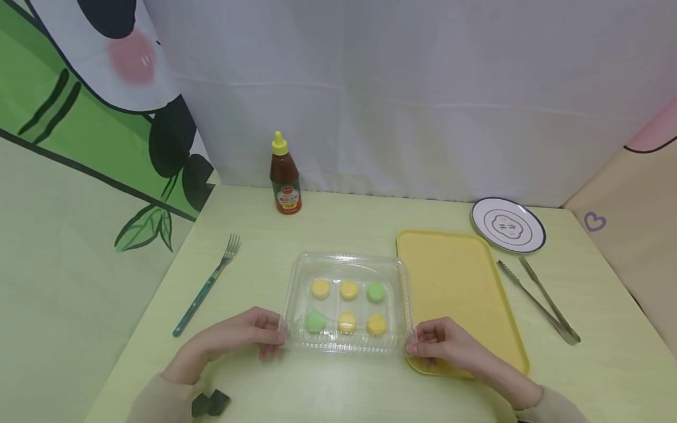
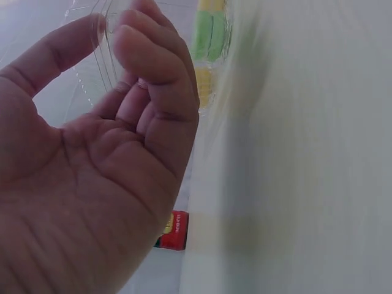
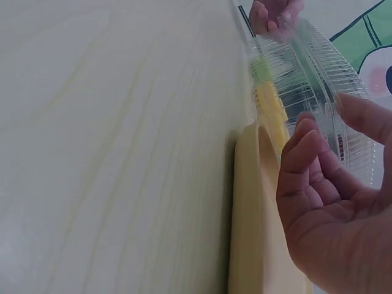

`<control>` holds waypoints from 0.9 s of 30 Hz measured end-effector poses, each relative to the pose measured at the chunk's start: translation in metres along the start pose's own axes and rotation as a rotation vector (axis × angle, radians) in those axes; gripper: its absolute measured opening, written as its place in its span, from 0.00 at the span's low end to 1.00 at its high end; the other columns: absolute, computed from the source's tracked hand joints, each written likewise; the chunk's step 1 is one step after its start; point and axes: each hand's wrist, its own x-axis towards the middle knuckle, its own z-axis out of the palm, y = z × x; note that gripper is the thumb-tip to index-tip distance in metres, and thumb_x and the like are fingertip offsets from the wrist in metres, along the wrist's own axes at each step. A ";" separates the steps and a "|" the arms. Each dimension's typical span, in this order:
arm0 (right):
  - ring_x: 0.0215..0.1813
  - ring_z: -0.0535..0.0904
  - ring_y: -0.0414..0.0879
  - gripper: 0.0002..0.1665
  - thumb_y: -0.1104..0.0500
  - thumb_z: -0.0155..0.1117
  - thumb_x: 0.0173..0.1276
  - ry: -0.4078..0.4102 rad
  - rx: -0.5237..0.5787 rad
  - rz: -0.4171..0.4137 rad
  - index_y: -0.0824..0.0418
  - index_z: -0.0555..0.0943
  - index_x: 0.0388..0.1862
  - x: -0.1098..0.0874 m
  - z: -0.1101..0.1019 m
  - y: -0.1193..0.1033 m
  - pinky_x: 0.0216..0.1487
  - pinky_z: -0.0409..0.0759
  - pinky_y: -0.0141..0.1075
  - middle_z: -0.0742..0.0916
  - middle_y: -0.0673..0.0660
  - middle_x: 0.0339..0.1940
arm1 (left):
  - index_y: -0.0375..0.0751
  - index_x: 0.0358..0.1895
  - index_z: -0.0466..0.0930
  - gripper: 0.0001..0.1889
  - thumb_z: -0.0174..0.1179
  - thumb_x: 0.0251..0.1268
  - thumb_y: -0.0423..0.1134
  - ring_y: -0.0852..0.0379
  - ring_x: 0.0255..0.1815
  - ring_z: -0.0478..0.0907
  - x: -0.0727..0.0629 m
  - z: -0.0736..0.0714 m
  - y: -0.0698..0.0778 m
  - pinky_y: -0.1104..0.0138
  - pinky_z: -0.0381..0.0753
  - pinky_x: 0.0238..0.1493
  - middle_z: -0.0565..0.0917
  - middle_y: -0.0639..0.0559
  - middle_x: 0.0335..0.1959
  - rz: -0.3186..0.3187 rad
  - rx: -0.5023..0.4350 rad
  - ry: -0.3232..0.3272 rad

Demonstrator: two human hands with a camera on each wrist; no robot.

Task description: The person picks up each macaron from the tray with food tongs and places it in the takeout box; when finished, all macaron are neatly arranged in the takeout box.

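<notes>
A clear plastic box (image 1: 344, 267) sits near the middle of the table, its right edge by the yellow tray. Inside it lie several macarons (image 1: 348, 290), yellow and green, in two rows. At the box's front left corner, my left hand (image 1: 248, 332) pinches the rim between thumb and fingers; the left wrist view shows the thumb (image 2: 61, 52) against the thin plastic. My right hand (image 1: 444, 341) pinches the front right corner, above the tray's near left part. Whether the box's lid is fully pressed down, I cannot tell.
To the right lies a yellow tray (image 1: 449, 258), with metal tongs (image 1: 545, 302) beside it and a white plate (image 1: 508, 220) behind. A sauce bottle (image 1: 286, 182) stands at the back. On the left are a fork (image 1: 206, 288) and a small dark object (image 1: 210, 403) near my sleeve.
</notes>
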 end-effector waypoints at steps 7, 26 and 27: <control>0.26 0.77 0.38 0.18 0.63 0.60 0.73 -0.094 0.108 0.008 0.83 0.76 0.37 0.001 -0.002 0.003 0.29 0.76 0.27 0.84 0.53 0.26 | 0.17 0.37 0.77 0.19 0.56 0.73 0.38 0.63 0.23 0.73 0.001 -0.003 -0.008 0.72 0.74 0.28 0.81 0.49 0.25 0.022 -0.088 -0.048; 0.22 0.73 0.38 0.23 0.64 0.60 0.72 -0.112 0.181 0.044 0.87 0.69 0.31 0.003 0.001 0.002 0.26 0.72 0.27 0.81 0.50 0.21 | 0.13 0.34 0.71 0.18 0.57 0.70 0.33 0.67 0.18 0.70 0.005 -0.002 -0.017 0.75 0.71 0.23 0.81 0.57 0.21 0.072 -0.167 -0.050; 0.22 0.73 0.38 0.23 0.64 0.60 0.71 -0.110 0.182 0.045 0.87 0.69 0.31 0.003 0.001 0.001 0.25 0.72 0.27 0.81 0.50 0.21 | 0.13 0.33 0.71 0.18 0.57 0.70 0.33 0.67 0.18 0.70 0.005 -0.002 -0.017 0.75 0.71 0.23 0.81 0.57 0.21 0.072 -0.172 -0.048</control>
